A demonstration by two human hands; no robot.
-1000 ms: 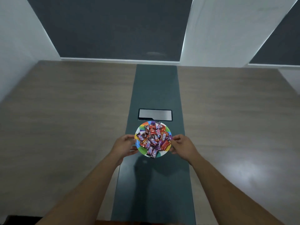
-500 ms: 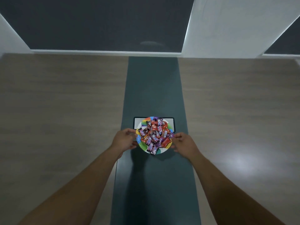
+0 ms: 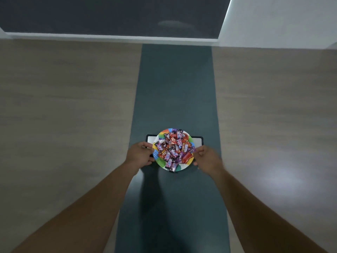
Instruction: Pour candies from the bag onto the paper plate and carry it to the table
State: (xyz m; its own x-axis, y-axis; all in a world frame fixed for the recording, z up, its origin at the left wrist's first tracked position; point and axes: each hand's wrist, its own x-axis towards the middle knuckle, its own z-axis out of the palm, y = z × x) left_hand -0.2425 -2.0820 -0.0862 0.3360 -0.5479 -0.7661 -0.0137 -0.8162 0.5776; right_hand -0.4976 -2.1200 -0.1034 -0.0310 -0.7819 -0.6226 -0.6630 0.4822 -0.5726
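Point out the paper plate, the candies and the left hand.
paper plate (image 3: 162,164): head view, bare green rim at its near left.
candies (image 3: 174,147): head view, middle of the wrapped pile.
left hand (image 3: 139,155): head view, back of the hand at the plate's left edge.

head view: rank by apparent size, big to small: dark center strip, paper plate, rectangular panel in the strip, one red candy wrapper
1. dark center strip, by far the largest.
2. paper plate and rectangular panel: not ranked. The plate covers most of the panel, so its full extent is hidden; the widths look similar.
3. red candy wrapper, smallest.
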